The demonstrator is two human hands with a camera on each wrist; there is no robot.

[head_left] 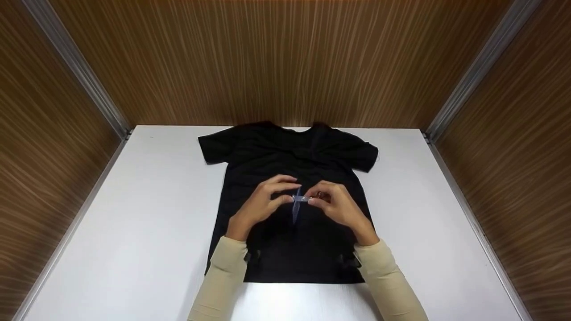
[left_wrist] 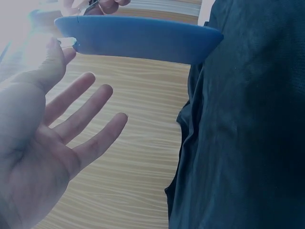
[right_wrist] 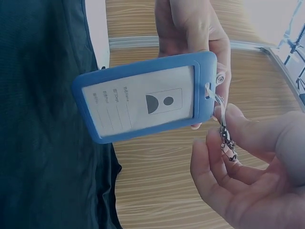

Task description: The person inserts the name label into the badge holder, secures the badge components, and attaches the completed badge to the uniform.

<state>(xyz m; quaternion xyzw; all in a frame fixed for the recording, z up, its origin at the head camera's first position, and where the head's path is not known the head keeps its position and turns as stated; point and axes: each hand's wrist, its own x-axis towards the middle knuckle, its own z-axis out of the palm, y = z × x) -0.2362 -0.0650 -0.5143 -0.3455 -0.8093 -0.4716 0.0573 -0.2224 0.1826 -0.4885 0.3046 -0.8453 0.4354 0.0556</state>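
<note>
A blue badge holder with a printed card inside hangs above a black T-shirt. A clear strap runs through its slot, and a metal clip is joined to the strap. My left hand pinches the snap end of the strap between thumb and forefinger; its other fingers are spread, as the left wrist view shows. Opposite it, my right hand pinches the strap by the clip with thumb and fingers. In the head view the holder is seen nearly edge-on between both hands.
The T-shirt lies spread out on a white table, its collar toward the back. Wood-patterned panels stand behind and on both sides, with metal rails at the corners.
</note>
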